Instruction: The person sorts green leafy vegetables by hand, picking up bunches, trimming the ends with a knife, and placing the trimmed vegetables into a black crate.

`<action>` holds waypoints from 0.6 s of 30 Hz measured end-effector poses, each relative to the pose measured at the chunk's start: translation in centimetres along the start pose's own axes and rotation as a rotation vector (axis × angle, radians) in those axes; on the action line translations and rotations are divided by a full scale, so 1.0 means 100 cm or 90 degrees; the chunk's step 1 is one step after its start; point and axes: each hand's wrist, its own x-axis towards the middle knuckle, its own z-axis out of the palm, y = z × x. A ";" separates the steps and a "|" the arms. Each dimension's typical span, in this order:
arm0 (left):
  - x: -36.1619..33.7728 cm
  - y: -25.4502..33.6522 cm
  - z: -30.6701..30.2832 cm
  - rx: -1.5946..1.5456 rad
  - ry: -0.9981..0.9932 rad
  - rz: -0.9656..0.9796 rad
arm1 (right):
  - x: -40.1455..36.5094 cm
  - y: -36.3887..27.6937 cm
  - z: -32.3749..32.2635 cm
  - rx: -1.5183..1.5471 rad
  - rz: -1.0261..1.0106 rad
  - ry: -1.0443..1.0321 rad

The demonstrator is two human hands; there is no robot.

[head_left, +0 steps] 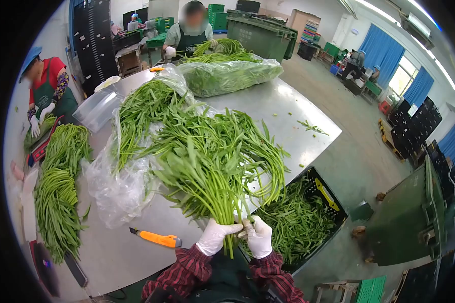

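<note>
My left hand (215, 238), in a white glove, is wrapped round the stems of a bunch of water spinach (220, 204). The leafy ends fan out away from me over the metal table, and the cut stem ends stick out below the fist. Close beside it, my right hand (259, 238), also gloved, pinches a thin stem or leaf at the bunch's right edge. Beyond the bunch lies a loose heap of water spinach (227, 134), partly on a clear plastic bag (119, 194). An orange utility knife (156, 238) rests on the table to the left of my hands.
A black crate (342, 216) of loose greens stands below the table's right edge. Bundled greens (60, 197) lie at the left, near a phone (76, 270). A bagged pile (227, 78) sits at the far side. Two people work across the table. Green bins (402, 222) stand right.
</note>
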 end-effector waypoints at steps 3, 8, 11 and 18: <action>0.005 -0.001 -0.011 -0.028 -0.043 0.002 | 0.001 0.012 -0.010 -0.079 -0.048 0.020; -0.012 0.044 0.007 -0.165 0.018 0.036 | 0.041 0.078 -0.094 -0.457 0.268 0.236; -0.013 0.051 -0.011 -0.172 -0.102 0.091 | 0.053 0.072 -0.109 -0.707 0.318 0.264; -0.010 0.042 -0.009 -0.157 -0.022 0.145 | 0.105 0.066 -0.079 -0.710 0.258 0.199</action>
